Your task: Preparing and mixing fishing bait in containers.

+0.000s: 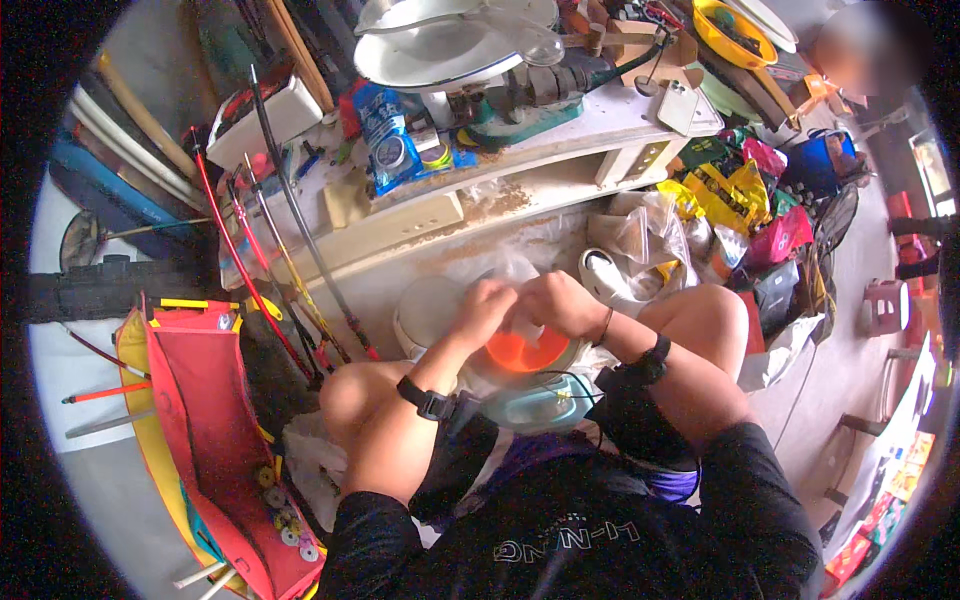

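My left hand [484, 312] and my right hand [565, 304] meet in front of me between my knees, fingers curled in and almost touching. Something pale and translucent shows between them, but what they pinch is too blurred and covered to name. Just below the hands is an orange bowl [528, 352], its far part hidden by them. Nearer my lap lies a pale teal plastic container [540, 402], with a thin dark cord across it. Crumpled clear plastic [512, 266] shows just beyond my fingers.
A low white cabinet [400, 235] stands ahead, bearing a white basin [440, 55], a green-based machine [525, 118] and a blue packet [385, 135]. Fishing rods [290, 190] lean at left above an open red bag [205, 400]. Several plastic bags [730, 195] and a white shoe [603, 275] lie right.
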### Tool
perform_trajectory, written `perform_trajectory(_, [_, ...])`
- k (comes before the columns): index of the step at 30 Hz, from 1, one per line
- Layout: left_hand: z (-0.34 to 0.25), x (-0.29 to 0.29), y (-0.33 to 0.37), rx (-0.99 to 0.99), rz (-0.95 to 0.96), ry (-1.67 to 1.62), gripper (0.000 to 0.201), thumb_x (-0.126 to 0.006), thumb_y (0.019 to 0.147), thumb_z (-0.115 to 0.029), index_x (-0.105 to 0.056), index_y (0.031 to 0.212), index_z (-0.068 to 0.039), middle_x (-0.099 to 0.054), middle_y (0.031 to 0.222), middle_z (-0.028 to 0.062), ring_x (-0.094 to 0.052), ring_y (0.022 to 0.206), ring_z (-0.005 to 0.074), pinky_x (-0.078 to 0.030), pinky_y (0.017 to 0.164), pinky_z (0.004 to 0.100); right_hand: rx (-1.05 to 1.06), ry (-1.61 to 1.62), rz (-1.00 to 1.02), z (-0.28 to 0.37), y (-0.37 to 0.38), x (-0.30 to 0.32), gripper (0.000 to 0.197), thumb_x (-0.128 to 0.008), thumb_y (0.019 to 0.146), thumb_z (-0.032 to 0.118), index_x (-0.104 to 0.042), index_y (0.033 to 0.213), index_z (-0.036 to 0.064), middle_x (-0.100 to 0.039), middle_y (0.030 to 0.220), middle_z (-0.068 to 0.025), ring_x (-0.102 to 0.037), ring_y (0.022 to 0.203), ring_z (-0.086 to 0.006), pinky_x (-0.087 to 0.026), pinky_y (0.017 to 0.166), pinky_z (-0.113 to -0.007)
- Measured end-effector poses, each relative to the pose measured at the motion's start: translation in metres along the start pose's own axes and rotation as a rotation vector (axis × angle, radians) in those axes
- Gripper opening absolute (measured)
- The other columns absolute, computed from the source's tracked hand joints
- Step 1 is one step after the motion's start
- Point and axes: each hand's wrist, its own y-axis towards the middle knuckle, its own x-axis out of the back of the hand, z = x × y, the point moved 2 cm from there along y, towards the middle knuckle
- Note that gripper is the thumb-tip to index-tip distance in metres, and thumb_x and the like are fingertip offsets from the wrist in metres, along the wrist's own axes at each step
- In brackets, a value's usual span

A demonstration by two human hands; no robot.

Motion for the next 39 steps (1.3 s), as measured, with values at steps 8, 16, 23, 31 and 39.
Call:
perform_trajectory(8, [0.012, 0.003, 0.005, -0.197, 0.039, 0.041, 0.026, -0.047, 0.092, -0.017, -0.061, 0.074, -0.004, -0.056, 0.064, -0.0030, -0.053, 0.057, 0.0077, -0.042, 0.050, 0.0251, -0.031, 0.416, 0.053, -0.009, -0.003, -0.007, 0.024, -0.053, 0.086, 0.015, -0.066, 0.094, -0.0034, -0.066, 0.076, -0.0160, -0.065, 0.068, -0.0258, -0.051, 0.068, -0.038])
perform_trajectory(16, [0.007, 0.003, -0.006, -0.068, -0.105, -0.590, 0.017, -0.053, 0.088, -0.022, -0.053, 0.074, -0.013, -0.045, 0.063, -0.0072, -0.042, 0.055, 0.0048, -0.034, 0.048, 0.0221, 0.203, 0.860, -0.038, -0.007, -0.001, 0.001, 0.025, -0.048, 0.091, 0.015, -0.062, 0.082, -0.0029, -0.060, 0.075, -0.0057, -0.054, 0.065, -0.0145, -0.045, 0.063, -0.028])
perform_trajectory(23, [-0.016, 0.022, -0.013, -0.180, -0.041, -0.457, 0.020, -0.053, 0.087, -0.023, -0.045, 0.071, -0.014, -0.034, 0.058, -0.0072, -0.033, 0.048, 0.0050, -0.029, 0.043, 0.0218, -0.134, 0.586, -0.029, -0.022, -0.008, 0.024, 0.026, -0.053, 0.085, 0.020, -0.060, 0.072, -0.0014, -0.059, 0.065, -0.0083, -0.057, 0.059, -0.0208, -0.046, 0.058, -0.033])
perform_trajectory(31, [-0.016, 0.037, -0.019, -0.212, -0.095, -0.449, 0.022, -0.052, 0.088, -0.023, -0.045, 0.070, -0.012, -0.033, 0.059, -0.0050, -0.033, 0.048, 0.0041, -0.029, 0.043, 0.0199, 0.122, -0.104, -0.418, -0.002, -0.015, 0.044, 0.026, -0.059, 0.080, 0.008, -0.065, 0.105, 0.0066, -0.059, 0.099, -0.0152, -0.063, 0.082, -0.0284, -0.051, 0.073, -0.036])
perform_trajectory(39, [-0.010, 0.053, -0.025, -0.196, -0.026, -0.440, 0.014, -0.052, 0.090, -0.020, -0.053, 0.082, -0.009, -0.036, 0.063, -0.0043, -0.033, 0.050, 0.0046, -0.031, 0.044, 0.0208, 0.368, -0.315, -0.113, 0.000, -0.014, 0.038, 0.033, -0.058, 0.080, 0.010, -0.065, 0.112, 0.0125, -0.058, 0.111, -0.0158, -0.062, 0.097, -0.0338, -0.052, 0.085, -0.040])
